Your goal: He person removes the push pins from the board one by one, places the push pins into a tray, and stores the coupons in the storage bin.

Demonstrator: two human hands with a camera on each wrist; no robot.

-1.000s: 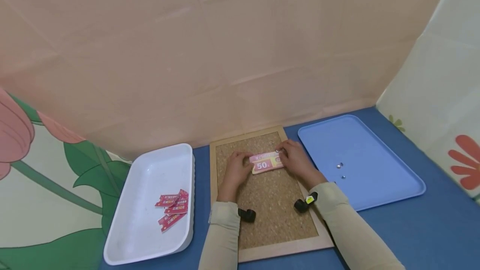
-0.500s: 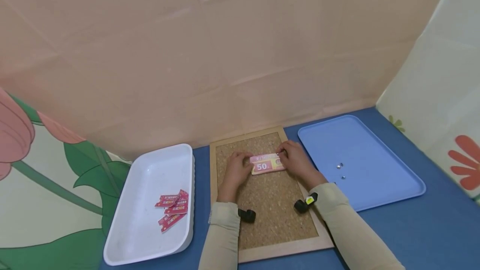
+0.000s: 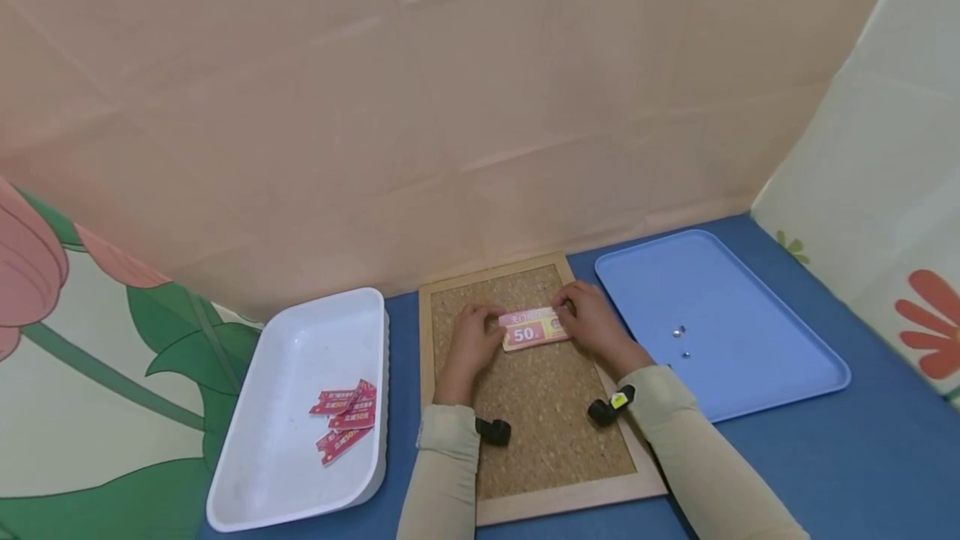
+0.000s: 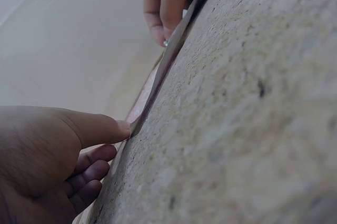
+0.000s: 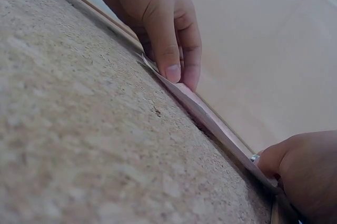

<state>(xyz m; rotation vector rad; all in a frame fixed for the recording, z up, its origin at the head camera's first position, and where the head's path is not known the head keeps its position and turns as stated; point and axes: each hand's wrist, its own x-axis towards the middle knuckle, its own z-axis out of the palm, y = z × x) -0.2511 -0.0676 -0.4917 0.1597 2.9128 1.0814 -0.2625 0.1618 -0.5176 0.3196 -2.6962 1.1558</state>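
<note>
A pink and yellow coupon point(image 3: 525, 332) marked "50" lies on the wood-framed corkboard point(image 3: 555, 423), one end lifted slightly off the cork in the right wrist view. My left hand point(image 3: 474, 344) holds its left end, with the thumb point(image 4: 118, 129) on the edge. At the upper right corner, my right hand point(image 3: 594, 323) pinches a small silver thumbtack point(image 5: 255, 158) against the paper. Its fingertips point(image 4: 167, 32) hide most of the tack, and I cannot tell how deep the point sits.
Left of the board stands a white plastic tray point(image 3: 288, 365) with several red coupons point(image 3: 348, 419) inside. To the right, a blue tray point(image 3: 735, 307) carries a few small metal tacks point(image 3: 678, 332). A pink-beige sheet point(image 3: 480, 107) hangs behind the blue table point(image 3: 862, 457).
The right fingertips have closed over the tack at the coupon's corner, which showed more a second ago. The coupon has tilted slightly; the left hand stays in place.
</note>
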